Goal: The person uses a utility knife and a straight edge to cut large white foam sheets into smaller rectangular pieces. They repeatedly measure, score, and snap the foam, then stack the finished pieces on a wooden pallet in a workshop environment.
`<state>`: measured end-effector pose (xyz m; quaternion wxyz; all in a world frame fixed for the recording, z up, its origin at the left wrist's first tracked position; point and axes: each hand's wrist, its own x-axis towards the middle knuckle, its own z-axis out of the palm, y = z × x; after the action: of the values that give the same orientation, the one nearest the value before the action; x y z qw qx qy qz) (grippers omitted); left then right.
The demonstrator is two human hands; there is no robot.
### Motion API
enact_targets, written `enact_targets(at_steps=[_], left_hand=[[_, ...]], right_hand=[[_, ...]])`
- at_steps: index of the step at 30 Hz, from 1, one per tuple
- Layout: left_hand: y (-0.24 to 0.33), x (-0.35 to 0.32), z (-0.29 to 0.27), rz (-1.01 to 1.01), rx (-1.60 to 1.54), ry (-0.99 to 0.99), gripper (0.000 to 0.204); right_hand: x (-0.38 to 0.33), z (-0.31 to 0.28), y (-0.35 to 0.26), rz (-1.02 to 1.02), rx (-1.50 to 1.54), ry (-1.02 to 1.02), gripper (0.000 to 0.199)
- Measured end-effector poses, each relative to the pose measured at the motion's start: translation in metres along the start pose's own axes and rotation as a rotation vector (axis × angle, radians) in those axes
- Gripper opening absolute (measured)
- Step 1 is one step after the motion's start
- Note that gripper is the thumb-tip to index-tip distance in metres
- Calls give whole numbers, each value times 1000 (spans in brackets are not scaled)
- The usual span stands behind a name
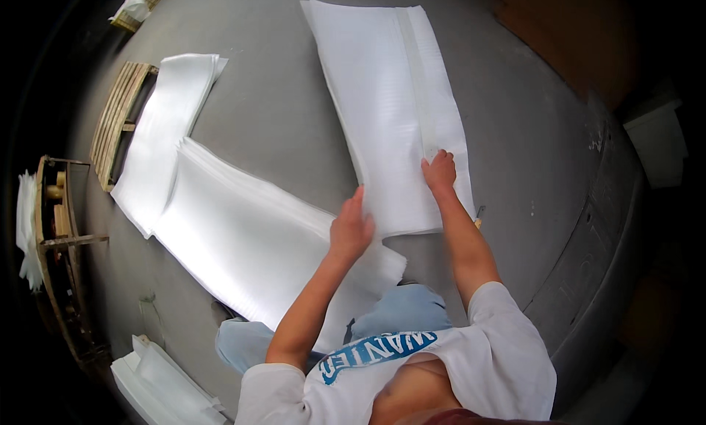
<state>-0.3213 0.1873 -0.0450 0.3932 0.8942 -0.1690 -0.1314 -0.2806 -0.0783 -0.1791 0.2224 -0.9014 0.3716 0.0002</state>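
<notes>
A stack of thin white foam sheets (368,72) lies on the floor ahead of me, its edges slightly fanned. A narrow, greyish strip (413,72) runs lengthwise along its right part. My right hand (440,172) is at the strip's near end, fingers curled down against it. At the stack's left edge is my left hand (352,230), a little blurred, fingers extended and apart from the thumb; contact with the sheet is unclear. Beneath my left forearm spreads a second pile of white sheets (235,226), reaching toward my knees.
Another white pile (165,109) lies far left beside a wooden pallet (121,123). A wooden frame (70,241) stands at the left edge. More white sheets (165,384) sit lower left. A small orange-tipped object (478,223) rests by my right forearm. A brown panel (573,35) stands far right.
</notes>
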Motion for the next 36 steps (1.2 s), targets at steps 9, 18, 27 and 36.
enact_targets(at_steps=[9, 18, 27, 36], left_hand=[[11, 20, 19, -123, -556, 148, 47], [-32, 26, -57, -634, -1234, 189, 35], [-68, 8, -53, -804, -1662, 151, 36], [-95, -29, -87, -787, -1491, -41, 43]], right_hand=[[25, -51, 75, -196, -25, 251, 47], [70, -110, 164, -203, -119, 356, 41], [63, -98, 214, -119, -302, 331, 52], [27, -81, 102, 387, 1435, -909, 47]])
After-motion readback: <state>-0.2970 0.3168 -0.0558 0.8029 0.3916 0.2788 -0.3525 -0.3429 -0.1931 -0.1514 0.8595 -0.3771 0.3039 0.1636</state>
